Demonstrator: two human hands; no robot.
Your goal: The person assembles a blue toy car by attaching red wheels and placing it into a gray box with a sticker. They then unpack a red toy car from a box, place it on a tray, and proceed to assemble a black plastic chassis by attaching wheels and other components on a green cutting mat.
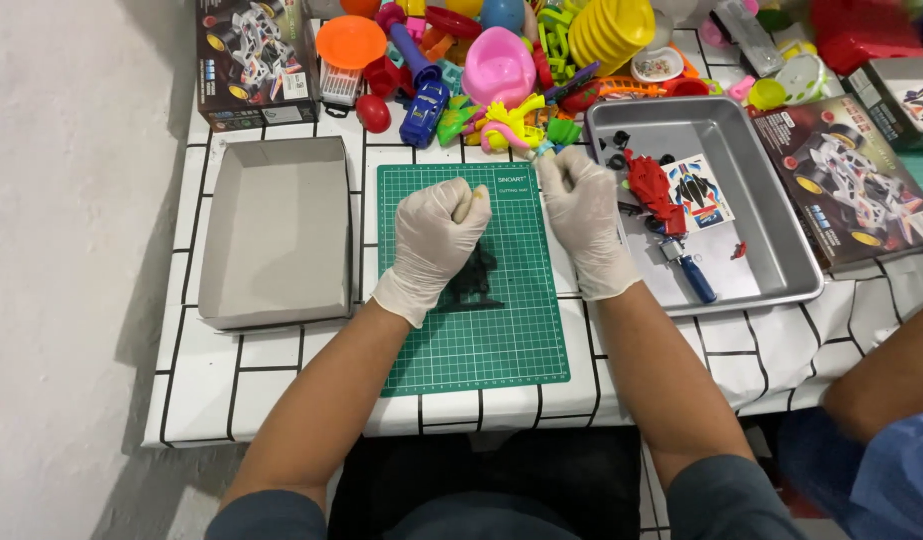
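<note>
Gloved hands clenched above the cutting mat

Dark toy part lies on green cutting mat, below left hand. Both fists closed; right hand likewise; contents indiscernible. Judged: between handling steps; next needs opened fingers.

Two white-gloved fists raised over green cutting mat: left hand clenched on something small and pale, right hand closed nearby, apart. Dark toy figure lying on mat under left hand. Right of mat, metal tray with red parts and screwdriver. Left of mat, grey box lid. Beyond mat, heap of bright plastic toys.
</note>
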